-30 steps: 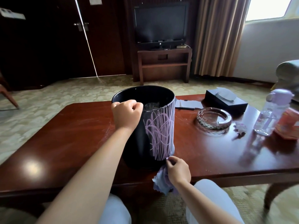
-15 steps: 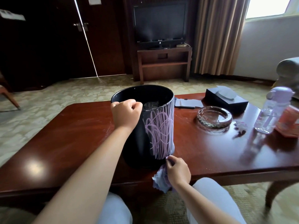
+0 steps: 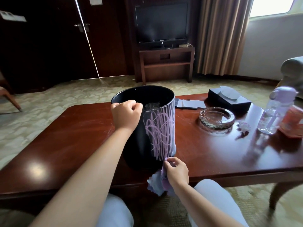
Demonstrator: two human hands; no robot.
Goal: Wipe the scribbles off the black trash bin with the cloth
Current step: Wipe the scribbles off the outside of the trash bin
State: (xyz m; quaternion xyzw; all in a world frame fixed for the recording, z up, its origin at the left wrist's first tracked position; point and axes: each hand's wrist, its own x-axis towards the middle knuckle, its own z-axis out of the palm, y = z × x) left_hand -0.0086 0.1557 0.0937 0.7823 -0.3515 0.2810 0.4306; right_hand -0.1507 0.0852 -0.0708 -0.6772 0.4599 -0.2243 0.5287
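Bin [image 3: 139, 141] stands on the counter [image 3: 65, 136], likely light and tippable, so left hand [image 3: 125, 115] grips its rim while right hand [image 3: 177, 172] pinches the soft cloth [image 3: 155, 182] at the scribbles' [image 3: 161, 133] lower edge

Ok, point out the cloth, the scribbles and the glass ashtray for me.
cloth [image 3: 155, 184], head view, on the crumpled fold hanging below the right hand.
scribbles [image 3: 161, 133], head view, on the purple lines mid-wall of the bin.
glass ashtray [image 3: 213, 124], head view, on its near faceted rim.
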